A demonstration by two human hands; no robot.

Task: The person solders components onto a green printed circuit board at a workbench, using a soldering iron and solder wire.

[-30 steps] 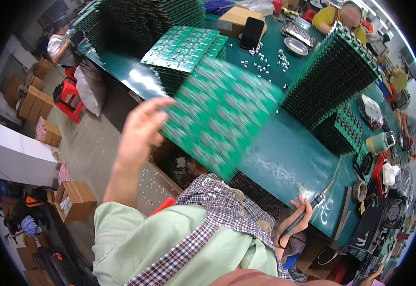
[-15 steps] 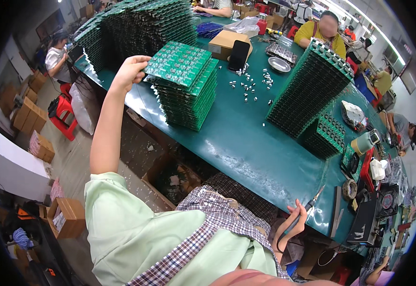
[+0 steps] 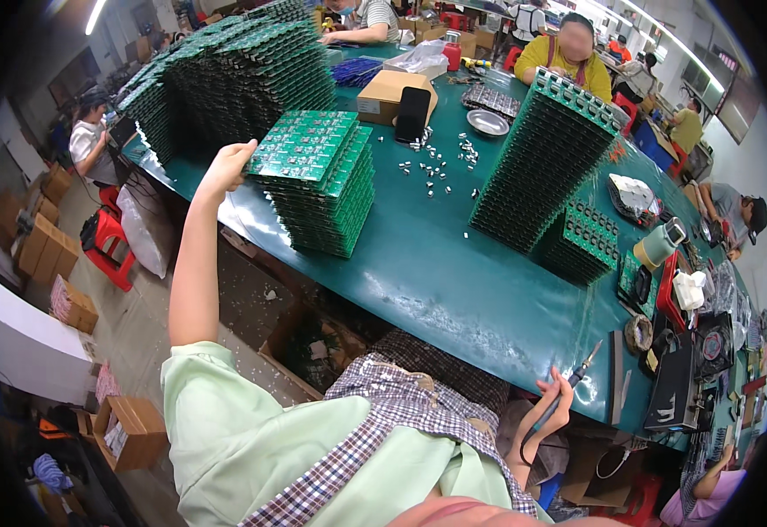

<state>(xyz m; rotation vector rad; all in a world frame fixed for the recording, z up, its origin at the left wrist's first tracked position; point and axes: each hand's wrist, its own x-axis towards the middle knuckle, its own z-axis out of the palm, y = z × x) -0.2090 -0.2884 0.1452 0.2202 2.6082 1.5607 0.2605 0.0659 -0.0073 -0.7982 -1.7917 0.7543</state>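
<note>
My left hand (image 3: pixel 228 169) is closed on the left edge of the top green circuit board (image 3: pixel 302 147), fingers pinching its corner. That board lies over a stack of similar boards (image 3: pixel 335 215) near the front edge of the table. My right hand (image 3: pixel 548 409), low at the table's front edge, grips a soldering iron (image 3: pixel 578 372) like a pen, its tip pointing up and away over the tabletop. To the right rise a tall leaning stack of boards (image 3: pixel 537 158) and a shorter stack (image 3: pixel 581 241).
Small silvery parts (image 3: pixel 436 169) are scattered mid-table near a black phone (image 3: pixel 413 114), a cardboard box (image 3: pixel 383 95) and a metal dish (image 3: pixel 488 123). Large board stacks (image 3: pixel 252 79) stand far left. Tape rolls, a red tray (image 3: pixel 667 294) and tools crowd the right. Other people sit beyond.
The view has shifted slightly. My left hand and the top board appear a little lower against the table. My right hand keeps its hold on the soldering iron.
</note>
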